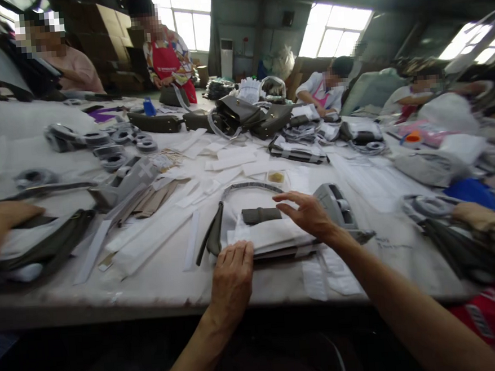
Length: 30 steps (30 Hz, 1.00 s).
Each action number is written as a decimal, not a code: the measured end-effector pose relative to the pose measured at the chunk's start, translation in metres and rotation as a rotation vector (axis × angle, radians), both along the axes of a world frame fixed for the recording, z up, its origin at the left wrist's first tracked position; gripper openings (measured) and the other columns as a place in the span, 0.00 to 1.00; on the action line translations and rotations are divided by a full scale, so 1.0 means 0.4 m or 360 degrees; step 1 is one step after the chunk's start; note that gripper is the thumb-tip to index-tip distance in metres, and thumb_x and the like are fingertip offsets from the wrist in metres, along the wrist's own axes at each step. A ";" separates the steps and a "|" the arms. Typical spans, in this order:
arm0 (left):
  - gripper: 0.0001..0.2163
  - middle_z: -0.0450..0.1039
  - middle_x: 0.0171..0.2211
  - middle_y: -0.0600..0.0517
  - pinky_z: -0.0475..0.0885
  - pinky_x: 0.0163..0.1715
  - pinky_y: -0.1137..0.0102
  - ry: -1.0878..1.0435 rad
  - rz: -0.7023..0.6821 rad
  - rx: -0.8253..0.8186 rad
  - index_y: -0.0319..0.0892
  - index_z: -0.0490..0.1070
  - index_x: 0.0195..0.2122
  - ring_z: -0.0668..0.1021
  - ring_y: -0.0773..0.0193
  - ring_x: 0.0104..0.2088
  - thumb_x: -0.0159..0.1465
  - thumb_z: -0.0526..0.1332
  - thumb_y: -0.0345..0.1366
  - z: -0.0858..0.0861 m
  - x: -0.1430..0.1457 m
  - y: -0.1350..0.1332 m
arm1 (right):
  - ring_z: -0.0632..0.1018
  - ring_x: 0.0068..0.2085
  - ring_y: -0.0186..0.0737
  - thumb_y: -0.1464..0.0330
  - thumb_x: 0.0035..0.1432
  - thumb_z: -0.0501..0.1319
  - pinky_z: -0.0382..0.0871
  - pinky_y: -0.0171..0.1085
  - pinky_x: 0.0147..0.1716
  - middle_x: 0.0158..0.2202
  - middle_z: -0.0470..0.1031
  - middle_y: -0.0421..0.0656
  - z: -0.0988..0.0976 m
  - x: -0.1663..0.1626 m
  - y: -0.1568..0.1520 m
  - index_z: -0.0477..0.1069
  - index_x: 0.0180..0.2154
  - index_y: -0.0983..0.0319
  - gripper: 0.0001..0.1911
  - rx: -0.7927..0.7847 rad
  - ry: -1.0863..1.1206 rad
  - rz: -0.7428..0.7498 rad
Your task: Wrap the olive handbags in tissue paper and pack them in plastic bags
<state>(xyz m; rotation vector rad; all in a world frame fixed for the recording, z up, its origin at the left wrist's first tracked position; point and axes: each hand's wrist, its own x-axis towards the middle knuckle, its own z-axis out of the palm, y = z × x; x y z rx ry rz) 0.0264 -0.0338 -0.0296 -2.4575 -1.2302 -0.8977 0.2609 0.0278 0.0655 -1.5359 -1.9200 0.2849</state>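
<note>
A flat olive-grey handbag [272, 246] wrapped in white paper lies near the table's front edge, its curved handle [247, 188] arching above it. My left hand [232, 280] rests fingers-down on the bag's near-left corner, fingers together and lightly curled, pressing on the paper. My right hand [309, 212] hovers over the bag's right side with fingers spread open, just right of a small olive flap piece [261, 214]. Nothing is held in the right hand.
The white-covered table [161, 282] is strewn with white paper strips [229, 161], tape rolls [100, 142], straps and more olive bags [246, 115]. A grey tool [337, 202] lies right of my bag. Other people's hands [4, 222] and seated or standing workers [166, 55] ring the table.
</note>
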 end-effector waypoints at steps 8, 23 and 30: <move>0.14 0.77 0.47 0.43 0.69 0.49 0.58 -0.0014 -0.0074 0.0172 0.37 0.71 0.52 0.78 0.52 0.46 0.66 0.55 0.27 0.003 -0.009 0.020 | 0.78 0.41 0.45 0.59 0.51 0.64 0.68 0.41 0.45 0.38 0.81 0.48 0.031 0.461 -0.207 0.78 0.37 0.62 0.15 -0.0272 0.0367 -0.1223; 0.12 0.77 0.43 0.45 0.68 0.47 0.60 0.0160 -0.0022 0.0211 0.38 0.73 0.51 0.77 0.53 0.42 0.68 0.55 0.29 0.027 -0.005 0.015 | 0.78 0.31 0.37 0.59 0.46 0.67 0.69 0.34 0.31 0.30 0.80 0.46 -0.061 0.432 -0.205 0.72 0.30 0.62 0.14 -0.0434 0.1273 -0.1069; 0.13 0.76 0.44 0.45 0.67 0.47 0.60 0.0200 -0.0029 0.0136 0.37 0.72 0.52 0.76 0.53 0.44 0.68 0.56 0.29 0.026 -0.006 0.015 | 0.75 0.26 0.33 0.64 0.33 0.75 0.66 0.32 0.25 0.25 0.76 0.40 -0.058 0.414 -0.218 0.73 0.31 0.64 0.21 -0.0350 0.1490 -0.1047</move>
